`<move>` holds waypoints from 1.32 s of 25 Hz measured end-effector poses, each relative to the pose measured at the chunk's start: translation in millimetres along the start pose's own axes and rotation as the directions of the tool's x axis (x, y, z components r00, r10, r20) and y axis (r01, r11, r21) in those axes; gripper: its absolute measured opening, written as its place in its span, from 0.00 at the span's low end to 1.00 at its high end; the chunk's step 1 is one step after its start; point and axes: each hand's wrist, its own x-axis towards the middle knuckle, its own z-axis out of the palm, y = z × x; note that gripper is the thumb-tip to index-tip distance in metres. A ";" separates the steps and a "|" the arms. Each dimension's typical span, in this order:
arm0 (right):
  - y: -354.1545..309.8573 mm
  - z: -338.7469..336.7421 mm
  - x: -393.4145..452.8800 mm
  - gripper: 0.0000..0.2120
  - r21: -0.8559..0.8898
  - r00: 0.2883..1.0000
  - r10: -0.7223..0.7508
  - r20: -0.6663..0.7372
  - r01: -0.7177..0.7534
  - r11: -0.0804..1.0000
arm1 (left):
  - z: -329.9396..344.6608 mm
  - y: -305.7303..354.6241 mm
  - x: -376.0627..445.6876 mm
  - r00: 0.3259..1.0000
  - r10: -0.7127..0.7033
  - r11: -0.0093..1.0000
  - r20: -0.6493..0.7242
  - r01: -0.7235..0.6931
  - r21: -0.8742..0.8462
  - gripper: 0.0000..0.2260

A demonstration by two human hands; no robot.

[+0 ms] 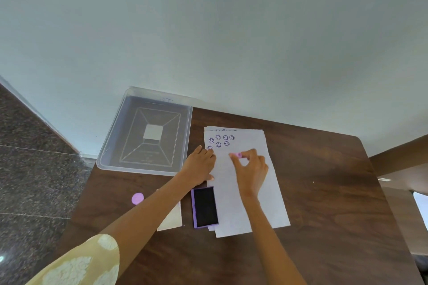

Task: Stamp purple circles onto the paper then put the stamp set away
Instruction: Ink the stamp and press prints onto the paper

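Observation:
White paper (245, 192) lies on the brown table with several purple smiley circles (218, 140) printed near its far left corner. My right hand (251, 169) pinches a small pink stamp (237, 155) just above the paper, below the prints. My left hand (200, 165) rests flat on the paper's left edge, fingers spread. An open purple ink pad (205, 207) sits at the paper's near left side. Left of the pad lies its white lid (172, 220), partly hidden by my left forearm.
A clear plastic box (148, 132) stands at the table's far left corner against the wall. A round pink cap (137, 198) lies on the table (335, 192) left of my forearm. The table's left edge drops to a dark stone floor.

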 end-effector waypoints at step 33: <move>1.0 -51.9 -65.0 0.09 0.718 0.717 0.533 0.450 -0.645 0.262 | -9.7 13.7 -24.7 0.996 -0.071 0.992 -0.056 0.065 -0.106 0.26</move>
